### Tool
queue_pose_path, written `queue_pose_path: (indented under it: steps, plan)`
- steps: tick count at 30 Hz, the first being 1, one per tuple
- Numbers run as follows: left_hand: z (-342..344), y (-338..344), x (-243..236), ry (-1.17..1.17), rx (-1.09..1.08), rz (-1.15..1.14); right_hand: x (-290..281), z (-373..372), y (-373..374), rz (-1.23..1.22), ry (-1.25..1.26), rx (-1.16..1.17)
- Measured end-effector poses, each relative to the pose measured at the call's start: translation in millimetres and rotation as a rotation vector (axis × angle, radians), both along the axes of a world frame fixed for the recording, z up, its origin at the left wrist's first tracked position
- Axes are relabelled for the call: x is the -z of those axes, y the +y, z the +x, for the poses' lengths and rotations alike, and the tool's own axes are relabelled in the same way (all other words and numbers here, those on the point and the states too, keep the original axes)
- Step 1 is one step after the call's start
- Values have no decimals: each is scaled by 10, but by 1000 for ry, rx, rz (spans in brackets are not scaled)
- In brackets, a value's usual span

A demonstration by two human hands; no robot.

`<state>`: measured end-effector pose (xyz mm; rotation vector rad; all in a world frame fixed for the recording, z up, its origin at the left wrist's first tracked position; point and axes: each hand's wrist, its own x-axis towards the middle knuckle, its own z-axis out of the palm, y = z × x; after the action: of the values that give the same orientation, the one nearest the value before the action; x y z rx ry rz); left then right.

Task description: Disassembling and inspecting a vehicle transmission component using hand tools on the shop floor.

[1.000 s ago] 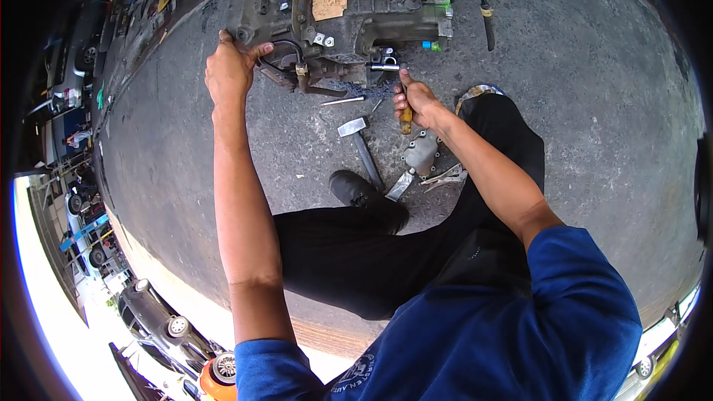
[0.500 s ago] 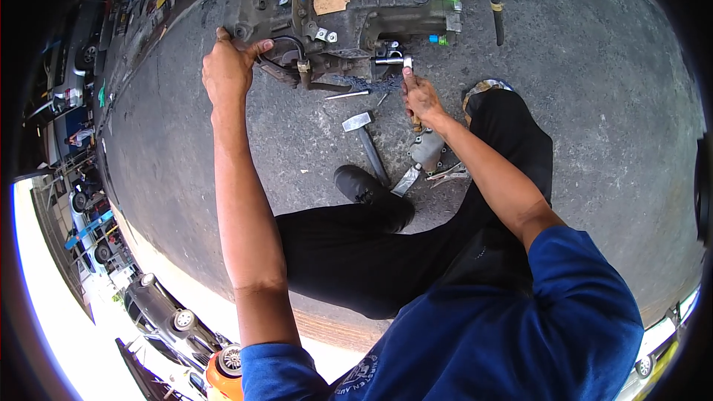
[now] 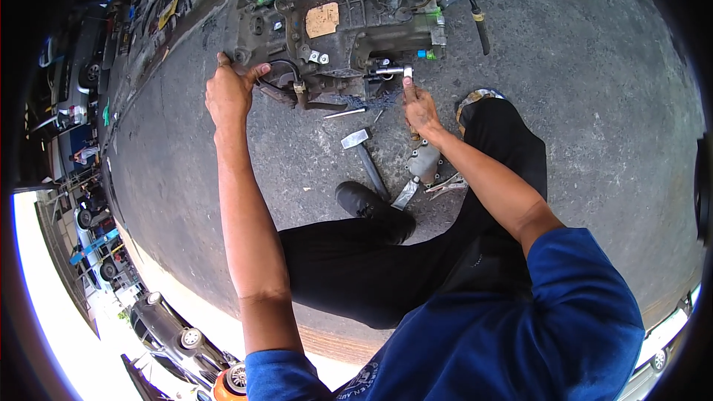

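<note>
A dirty metal gearbox [image 3: 356,7] lies on the floor in front of me. My left hand [image 3: 230,96] grips its near left corner, thumb and forefinger spread apart and the other fingers partly hidden. In my right hand [image 3: 421,111] is a ratchet wrench [image 3: 408,72], held upright by its handle. From the ratchet head a shiny extension [image 3: 388,71] runs left to the gearbox's near side; its far end is hard to make out. Below my right hand, a grey metal cover [image 3: 424,162] rests on the floor.
A hammer [image 3: 356,139], a thin metal rod [image 3: 345,113] and a flat scraper-like blade [image 3: 405,194] lie between the gearbox and my black shoe [image 3: 360,199]. A black hose [image 3: 475,7] sticks out at the gearbox's right. Parked cars [image 3: 167,330] stand far to the left.
The view has tilted slightly, so the gearbox sits lower and a crumpled plastic bag shows beyond it. Both hands keep their holds, with little visible movement against the gearbox.
</note>
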<state>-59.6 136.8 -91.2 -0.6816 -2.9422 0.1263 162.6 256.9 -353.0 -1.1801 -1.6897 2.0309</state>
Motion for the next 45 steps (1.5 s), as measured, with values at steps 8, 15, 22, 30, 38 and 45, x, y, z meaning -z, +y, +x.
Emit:
queue_pose_path:
  steps: [8, 15, 22, 30, 38, 45]
  plan:
    - [10, -8, -17, -18, 4, -12, -141, -111, 246, -340, -14, 13]
    - [-9, -23, -25, -34, -1, 0, -280, -211, 491, -884, 85, -67]
    - [-3, 68, -9, -58, 23, 3, 193, -100, 585, -50, -152, -313]
    - [-46, -82, -3, -6, 5, 25, -23, -217, 249, -391, -4, -61]
    - [29, 5, -58, -40, -72, 84, -230, -217, 294, -446, -81, 10]
    - [-66, -204, 118, 53, 78, 86, -55, -95, 215, -249, -35, 74]
